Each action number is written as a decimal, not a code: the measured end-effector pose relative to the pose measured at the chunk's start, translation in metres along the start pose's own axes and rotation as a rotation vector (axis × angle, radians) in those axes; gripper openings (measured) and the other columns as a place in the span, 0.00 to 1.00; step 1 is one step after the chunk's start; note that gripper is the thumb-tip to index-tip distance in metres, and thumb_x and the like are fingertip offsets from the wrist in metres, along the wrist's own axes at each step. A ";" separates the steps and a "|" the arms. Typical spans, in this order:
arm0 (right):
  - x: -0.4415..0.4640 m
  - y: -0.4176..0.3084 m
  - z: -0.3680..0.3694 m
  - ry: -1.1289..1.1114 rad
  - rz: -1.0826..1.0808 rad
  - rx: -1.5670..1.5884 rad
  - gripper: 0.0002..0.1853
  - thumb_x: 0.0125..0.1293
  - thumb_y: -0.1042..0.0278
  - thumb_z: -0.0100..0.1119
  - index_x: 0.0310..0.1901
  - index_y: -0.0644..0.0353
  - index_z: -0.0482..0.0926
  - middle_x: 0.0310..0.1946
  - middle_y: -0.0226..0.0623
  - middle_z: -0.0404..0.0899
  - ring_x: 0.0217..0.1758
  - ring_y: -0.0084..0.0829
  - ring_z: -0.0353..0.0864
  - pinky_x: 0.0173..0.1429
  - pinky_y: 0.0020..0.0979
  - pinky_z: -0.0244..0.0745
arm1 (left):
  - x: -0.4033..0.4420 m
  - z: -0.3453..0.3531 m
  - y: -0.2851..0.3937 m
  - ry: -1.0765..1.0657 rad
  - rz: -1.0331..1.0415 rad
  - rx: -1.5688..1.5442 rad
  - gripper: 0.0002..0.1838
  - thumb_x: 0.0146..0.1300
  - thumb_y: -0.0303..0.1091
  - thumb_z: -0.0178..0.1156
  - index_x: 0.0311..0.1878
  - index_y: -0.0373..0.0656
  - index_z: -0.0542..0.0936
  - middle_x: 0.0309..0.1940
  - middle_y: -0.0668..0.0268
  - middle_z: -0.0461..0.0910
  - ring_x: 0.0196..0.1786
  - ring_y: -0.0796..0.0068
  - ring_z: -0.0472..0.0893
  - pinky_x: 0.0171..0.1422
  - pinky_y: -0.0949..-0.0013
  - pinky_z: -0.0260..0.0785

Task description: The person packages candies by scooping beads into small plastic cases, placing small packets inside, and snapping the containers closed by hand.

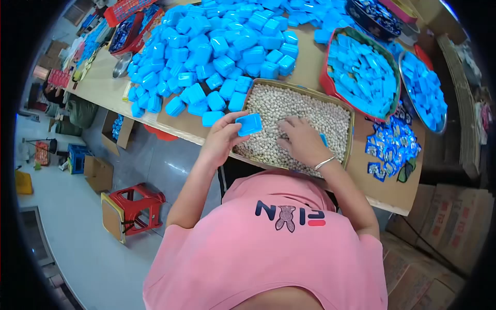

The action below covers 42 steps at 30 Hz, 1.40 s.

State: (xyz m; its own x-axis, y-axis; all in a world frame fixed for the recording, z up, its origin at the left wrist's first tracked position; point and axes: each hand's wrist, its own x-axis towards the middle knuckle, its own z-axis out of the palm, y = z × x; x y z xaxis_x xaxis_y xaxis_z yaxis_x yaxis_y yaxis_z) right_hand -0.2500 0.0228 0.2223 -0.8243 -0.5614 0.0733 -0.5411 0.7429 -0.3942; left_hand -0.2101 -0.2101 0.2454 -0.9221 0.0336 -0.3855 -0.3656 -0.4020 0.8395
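My left hand (pixel 223 137) holds a small open blue tray (pixel 249 125) between thumb and fingers, over the left edge of a rectangular tin (pixel 353 135). Small pale round pieces (pixel 315 108) fill the tin. My right hand (pixel 299 137) rests in these pieces with its fingers bent down; what its fingertips hold, if anything, is hidden. A bit of blue (pixel 324 140) shows beside the right hand. Left of and behind the tin is a large heap of blue boxes (pixel 222 46).
A red-rimmed tray (pixel 326 82) of flat blue pieces and a metal bowl (pixel 443 124) of more stand at the right. Blue packets (pixel 392 144) lie by the table's right edge. A red stool (pixel 139 206) is on the floor at left, cartons (pixel 439 217) at right.
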 end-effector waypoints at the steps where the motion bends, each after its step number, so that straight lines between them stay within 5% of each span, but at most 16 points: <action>1: -0.003 -0.002 -0.001 -0.042 -0.023 0.065 0.22 0.54 0.69 0.63 0.52 0.56 0.75 0.52 0.41 0.74 0.51 0.45 0.75 0.53 0.39 0.74 | -0.001 0.000 -0.002 -0.004 0.010 0.040 0.20 0.63 0.25 0.52 0.59 0.40 0.74 0.48 0.58 0.77 0.44 0.72 0.79 0.50 0.73 0.76; 12: -0.007 0.018 0.000 -0.073 0.030 0.380 0.18 0.50 0.78 0.62 0.45 0.57 0.76 0.41 0.38 0.74 0.39 0.40 0.77 0.46 0.37 0.73 | 0.007 0.019 -0.029 -0.085 0.003 0.306 0.20 0.64 0.24 0.49 0.59 0.35 0.73 0.47 0.56 0.77 0.48 0.71 0.79 0.53 0.69 0.77; 21: -0.007 -0.026 -0.015 0.143 -0.055 0.489 0.18 0.51 0.82 0.60 0.46 0.58 0.78 0.40 0.36 0.77 0.38 0.36 0.77 0.44 0.32 0.73 | 0.012 0.028 -0.046 -0.146 -0.164 -0.114 0.20 0.64 0.23 0.48 0.59 0.34 0.73 0.48 0.55 0.78 0.44 0.67 0.82 0.48 0.71 0.79; 26: -0.024 -0.002 -0.033 0.131 0.139 0.755 0.23 0.50 0.84 0.58 0.50 0.58 0.78 0.42 0.40 0.76 0.39 0.40 0.77 0.45 0.33 0.74 | 0.009 0.034 -0.034 -0.211 -0.153 -0.158 0.20 0.64 0.23 0.47 0.60 0.34 0.71 0.48 0.55 0.79 0.43 0.66 0.83 0.45 0.71 0.79; 31: -0.023 -0.010 -0.036 0.123 -0.012 0.543 0.23 0.51 0.85 0.59 0.51 0.56 0.79 0.47 0.35 0.77 0.42 0.31 0.78 0.42 0.26 0.73 | 0.018 0.032 -0.042 -0.260 -0.199 -0.096 0.20 0.64 0.23 0.46 0.60 0.33 0.71 0.49 0.54 0.79 0.45 0.65 0.83 0.45 0.72 0.79; 39: -0.035 0.003 -0.037 0.250 -0.001 0.496 0.19 0.52 0.83 0.58 0.47 0.59 0.78 0.51 0.35 0.76 0.48 0.39 0.79 0.51 0.33 0.74 | 0.015 0.029 -0.043 -0.188 -0.213 -0.117 0.20 0.64 0.23 0.46 0.60 0.34 0.71 0.49 0.54 0.78 0.45 0.65 0.83 0.46 0.72 0.79; 42: -0.066 0.033 -0.045 0.335 0.158 0.421 0.13 0.56 0.82 0.59 0.44 0.60 0.79 0.48 0.31 0.78 0.39 0.27 0.78 0.36 0.23 0.70 | 0.014 0.033 -0.036 -0.246 -0.215 -0.136 0.20 0.64 0.23 0.47 0.59 0.36 0.72 0.48 0.55 0.79 0.45 0.66 0.82 0.47 0.71 0.78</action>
State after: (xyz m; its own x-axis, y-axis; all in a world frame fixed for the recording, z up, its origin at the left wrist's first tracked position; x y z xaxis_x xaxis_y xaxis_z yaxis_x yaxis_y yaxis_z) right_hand -0.2208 0.1008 0.2453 -0.9351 -0.2576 0.2433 -0.3497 0.5603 -0.7508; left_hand -0.2138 -0.1652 0.2221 -0.8350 0.3431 -0.4303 -0.5496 -0.4798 0.6840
